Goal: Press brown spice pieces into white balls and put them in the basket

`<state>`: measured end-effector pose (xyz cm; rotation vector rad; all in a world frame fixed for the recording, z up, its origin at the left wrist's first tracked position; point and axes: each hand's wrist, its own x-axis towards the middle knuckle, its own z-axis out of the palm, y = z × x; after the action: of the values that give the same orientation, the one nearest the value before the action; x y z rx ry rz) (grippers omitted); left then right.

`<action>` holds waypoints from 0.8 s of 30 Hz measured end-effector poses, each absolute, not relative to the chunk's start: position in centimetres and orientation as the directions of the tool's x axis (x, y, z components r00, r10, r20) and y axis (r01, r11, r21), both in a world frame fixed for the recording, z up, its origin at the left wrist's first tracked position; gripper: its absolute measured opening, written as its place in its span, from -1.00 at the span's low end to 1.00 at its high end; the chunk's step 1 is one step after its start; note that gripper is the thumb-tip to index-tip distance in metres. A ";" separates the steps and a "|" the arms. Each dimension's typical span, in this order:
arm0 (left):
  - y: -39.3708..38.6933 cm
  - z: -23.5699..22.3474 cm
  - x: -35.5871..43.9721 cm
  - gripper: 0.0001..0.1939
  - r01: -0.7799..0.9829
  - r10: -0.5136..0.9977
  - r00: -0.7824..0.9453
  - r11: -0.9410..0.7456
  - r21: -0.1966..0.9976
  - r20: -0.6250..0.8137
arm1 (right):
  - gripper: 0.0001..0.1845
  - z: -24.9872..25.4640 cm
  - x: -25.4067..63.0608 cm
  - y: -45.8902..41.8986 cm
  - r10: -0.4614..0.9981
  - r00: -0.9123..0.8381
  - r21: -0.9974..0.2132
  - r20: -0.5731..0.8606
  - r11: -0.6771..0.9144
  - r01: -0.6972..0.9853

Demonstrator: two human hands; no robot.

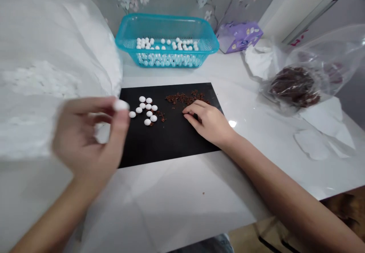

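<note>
My left hand (85, 131), blurred, is raised at the left with a small white ball (121, 105) pinched between thumb and forefinger. On the black mat (168, 143) several similar white balls (148, 106) lie in a loose group, with a few brown bits (162, 117) among them. My right hand (209, 122) rests on the mat's right part, its fingertips drawn together just in front of a scattered pile of small reddish-brown pieces (185, 98). Whatever those fingertips may hold is too small or hidden to make out.
Behind the mat stands a turquoise basket (168, 17) containing many white balls. A large white bag (57, 36) fills the left side. At the right are a purple tissue box (242, 36), a clear plastic bag with brown material (296, 84) and white paper (312, 143).
</note>
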<state>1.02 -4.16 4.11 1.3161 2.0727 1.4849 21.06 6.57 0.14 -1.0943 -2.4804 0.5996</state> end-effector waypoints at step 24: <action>-3.3 1.7 2.7 -0.79 0.213 0.966 -0.200 0.204 0.956 -0.161 | -0.80 0.2 19.4 4.5 0.820 -0.569 -0.997 -0.071 -0.068 0.025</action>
<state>2.71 -3.32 1.74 1.1424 1.5986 1.0779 19.38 4.54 0.18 -0.9172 -1.6088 1.7001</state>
